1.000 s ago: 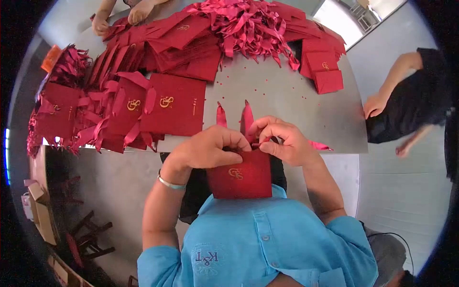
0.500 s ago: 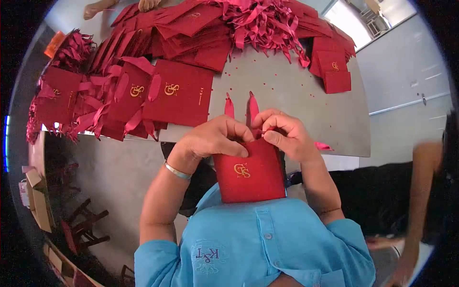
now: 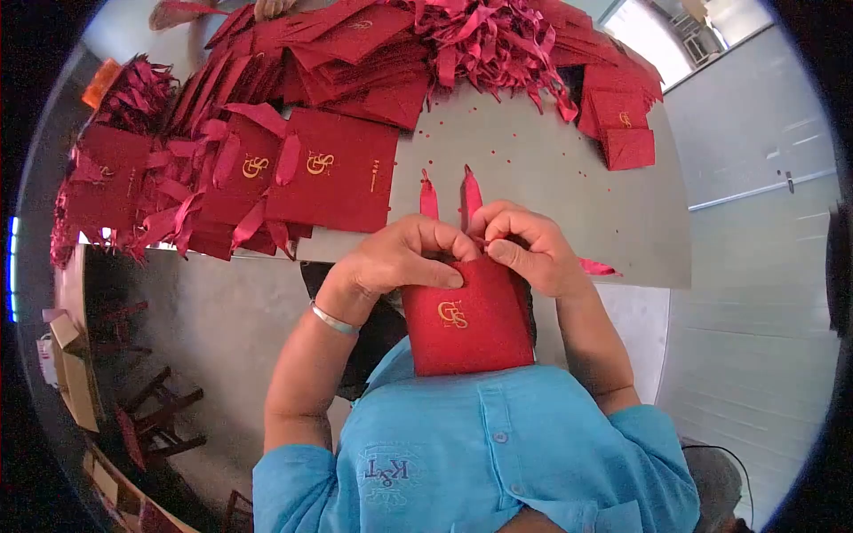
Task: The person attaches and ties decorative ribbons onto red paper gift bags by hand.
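Observation:
A small red paper gift bag (image 3: pixel 471 333) with a gold monogram stands upright against my blue shirt. My left hand (image 3: pixel 404 253) grips its top edge, thumb on the front face and fingers tucked behind the rim. At the same edge, my right hand (image 3: pixel 529 249) is closed in a pinch on a bit of ribbon at the bag's rim; the fingers partly hide it. Two pink ribbon ends (image 3: pixel 472 191) stick out beyond my hands over the table. Another piece of pink ribbon (image 3: pixel 597 266) lies by my right wrist.
On the grey table (image 3: pixel 533 169) lie finished-looking red bags with ribbon handles (image 3: pixel 333 169), stacks of flat red bags (image 3: pixel 355 71), a heap of pink ribbons (image 3: pixel 489 44) and small red bits. Another person's hands (image 3: pixel 178 13) are at the far left. Wooden stools (image 3: pixel 160 413) stand on the floor.
The person in dark clothing at the right has gone out of view. My hands stay at the bag's rim, with the right fingers shifted slightly. A red strip now shows at the far person's hand.

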Available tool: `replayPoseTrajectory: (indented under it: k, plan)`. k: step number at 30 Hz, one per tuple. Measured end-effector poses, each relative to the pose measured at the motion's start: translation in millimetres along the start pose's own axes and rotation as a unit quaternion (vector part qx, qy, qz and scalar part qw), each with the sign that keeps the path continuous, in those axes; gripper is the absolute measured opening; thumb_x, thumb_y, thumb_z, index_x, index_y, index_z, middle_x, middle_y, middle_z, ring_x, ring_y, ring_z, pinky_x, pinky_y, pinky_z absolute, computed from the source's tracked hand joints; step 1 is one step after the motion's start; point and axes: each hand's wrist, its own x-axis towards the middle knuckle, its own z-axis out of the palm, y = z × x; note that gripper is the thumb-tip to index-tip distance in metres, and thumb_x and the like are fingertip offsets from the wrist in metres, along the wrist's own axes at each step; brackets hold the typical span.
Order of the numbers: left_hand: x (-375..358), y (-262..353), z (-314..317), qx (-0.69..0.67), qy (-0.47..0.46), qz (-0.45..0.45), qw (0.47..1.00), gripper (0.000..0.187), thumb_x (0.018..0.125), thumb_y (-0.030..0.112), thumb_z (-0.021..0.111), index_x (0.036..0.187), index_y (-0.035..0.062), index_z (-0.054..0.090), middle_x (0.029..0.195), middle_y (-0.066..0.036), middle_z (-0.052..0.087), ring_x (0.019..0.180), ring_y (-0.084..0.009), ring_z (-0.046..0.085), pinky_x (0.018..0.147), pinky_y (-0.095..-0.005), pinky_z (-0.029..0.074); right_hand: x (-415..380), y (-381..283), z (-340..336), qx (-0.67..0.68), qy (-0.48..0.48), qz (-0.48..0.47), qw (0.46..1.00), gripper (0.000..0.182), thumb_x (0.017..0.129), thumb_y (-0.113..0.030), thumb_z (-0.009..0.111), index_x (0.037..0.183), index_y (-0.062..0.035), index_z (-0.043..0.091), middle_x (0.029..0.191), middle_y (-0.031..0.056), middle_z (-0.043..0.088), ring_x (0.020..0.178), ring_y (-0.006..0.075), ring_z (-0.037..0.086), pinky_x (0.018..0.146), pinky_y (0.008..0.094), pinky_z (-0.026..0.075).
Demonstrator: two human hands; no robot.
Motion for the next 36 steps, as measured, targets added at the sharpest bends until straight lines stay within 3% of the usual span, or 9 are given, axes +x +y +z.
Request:
replayPoseTrajectory:
  k: [9,12,16,19,24,30,32,36]
  plan:
    - [-0.9,-0.6,-0.1,-0.028,-0.017,0.007,0.999,0.032,0.071,-0.012,0.071,0.101,-0.0018,0.067,0.099,-0.003,0.067,0.093,-0.0103,0.060,0.086,-0.0256,0.048,-0.3,5.9,2.0,-0.025,0.016,-0.033,0.999,0.018,0.092,-0.016,0.061,0.083,-0.0023,0.054,0.102,0.0105,0.058,0.092,0.0177,0.053,0.084,0.0313,0.043]
    - [-0.9,1.6,1.1,0.035,0.033,0.002,0.999,0.029,0.074,-0.010,0.070,0.102,-0.0027,0.067,0.100,-0.004,0.068,0.094,-0.0110,0.060,0.087,-0.0263,0.048,-3.3,4.1,-0.9,-0.025,0.031,-0.024,0.999,0.017,0.092,-0.016,0.061,0.083,-0.0023,0.054,0.104,0.0113,0.058,0.094,0.0183,0.054,0.084,0.0319,0.043]
    - [-0.6,0.1,-0.4,0.030,-0.001,-0.003,1.000,0.025,0.077,-0.009,0.069,0.101,-0.0029,0.067,0.099,-0.003,0.067,0.094,-0.0108,0.059,0.087,-0.0269,0.047,-5.0,1.1,-0.1,-0.070,0.039,-0.030,0.996,0.017,0.091,-0.016,0.062,0.084,-0.0021,0.055,0.105,0.0120,0.058,0.094,0.0187,0.054,0.085,0.0325,0.043]
    - [-0.3,-3.9,-2.7,0.035,-0.016,0.014,0.999,0.025,0.077,-0.009,0.069,0.101,-0.0025,0.066,0.099,-0.002,0.066,0.094,-0.0102,0.058,0.088,-0.0271,0.046,-4.1,3.9,2.7,-0.053,0.054,-0.043,0.996,0.013,0.090,-0.012,0.063,0.085,-0.0011,0.058,0.104,0.0105,0.060,0.089,0.0164,0.055,0.078,0.0288,0.044]
    - [-1.2,-3.3,-3.5,0.005,-0.034,0.013,0.999,0.028,0.076,-0.009,0.069,0.103,-0.0023,0.066,0.101,-0.001,0.065,0.097,-0.0099,0.057,0.090,-0.0269,0.045,-3.9,2.7,3.6,-0.037,0.036,-0.022,0.998,0.020,0.091,-0.019,0.062,0.083,-0.0021,0.055,0.106,0.0126,0.058,0.096,0.0195,0.053,0.087,0.0336,0.043]
    - [1.3,-4.5,-7.2,-0.027,-0.086,0.000,0.996,0.029,0.075,-0.010,0.069,0.103,-0.0022,0.066,0.103,0.000,0.065,0.099,-0.0101,0.057,0.093,-0.0276,0.045,-0.4,-0.2,4.3,-0.063,0.015,-0.055,0.996,0.019,0.091,-0.018,0.062,0.082,-0.0023,0.055,0.106,0.0125,0.058,0.097,0.0192,0.053,0.087,0.0328,0.043]
    - [2.3,-8.2,-6.0,-0.008,-0.058,0.052,0.997,0.023,0.081,-0.005,0.069,0.103,0.0011,0.066,0.097,0.003,0.065,0.091,-0.0053,0.057,0.083,-0.0223,0.047,-1.4,1.3,1.0,-0.058,0.019,-0.040,0.997,0.019,0.091,-0.018,0.062,0.083,-0.0022,0.055,0.106,0.0123,0.058,0.097,0.0191,0.053,0.087,0.0324,0.043]
    - [2.4,-7.1,0.2,0.033,0.004,0.058,0.998,0.021,0.080,-0.006,0.070,0.100,0.0011,0.068,0.096,0.002,0.066,0.090,-0.0057,0.058,0.082,-0.0231,0.048,-5.0,5.0,-2.0,-0.041,0.036,-0.021,0.998,0.017,0.092,-0.016,0.061,0.084,-0.0019,0.055,0.107,0.0120,0.058,0.097,0.0189,0.053,0.087,0.0318,0.042]
